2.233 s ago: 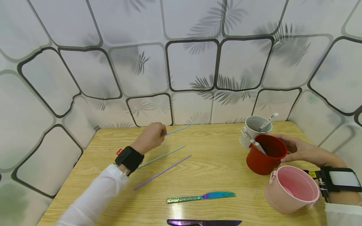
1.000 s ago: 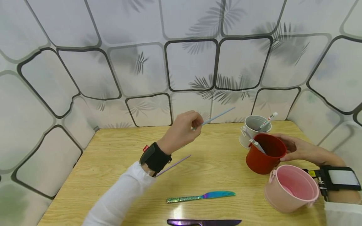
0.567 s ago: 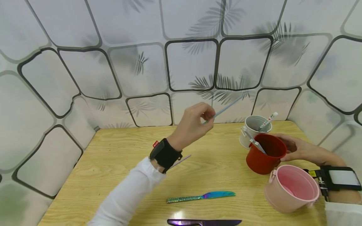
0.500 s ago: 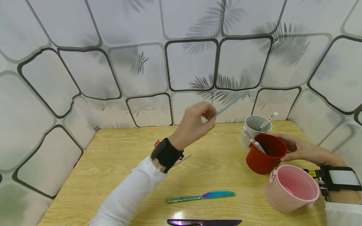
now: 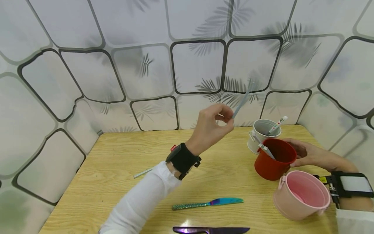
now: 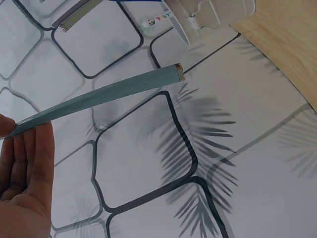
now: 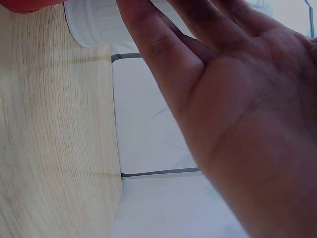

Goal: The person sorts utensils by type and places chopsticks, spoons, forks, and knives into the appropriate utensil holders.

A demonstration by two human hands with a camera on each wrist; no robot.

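Note:
My left hand (image 5: 212, 126) pinches a thin pale blue stick (image 5: 242, 100) between thumb and fingertips, above the table's back edge. The stick points up and to the right. In the left wrist view the stick (image 6: 104, 96) looks flat-sided, with a brownish end. My right hand (image 5: 315, 155) holds the red bucket (image 5: 270, 169) at its right side, thumb in front. Pale grey sticks (image 5: 266, 151) with squarish ends lean over that bucket's left rim. In the right wrist view, only a bit of the red bucket (image 7: 25, 4) shows past my right hand (image 7: 233, 104).
A white bucket (image 5: 253, 143) with a marker (image 5: 277, 125) stands behind the red one, a pink bucket (image 5: 287, 204) in front. A rainbow knife (image 5: 207, 204) and a purple knife (image 5: 210, 230) lie near the front. A pale stick (image 5: 142, 173) is partly under my left sleeve.
My left hand has lifted the blue stick off the table and carried it right, towards the buckets. The stick now stands more steeply. My right hand and the buckets have stayed put.

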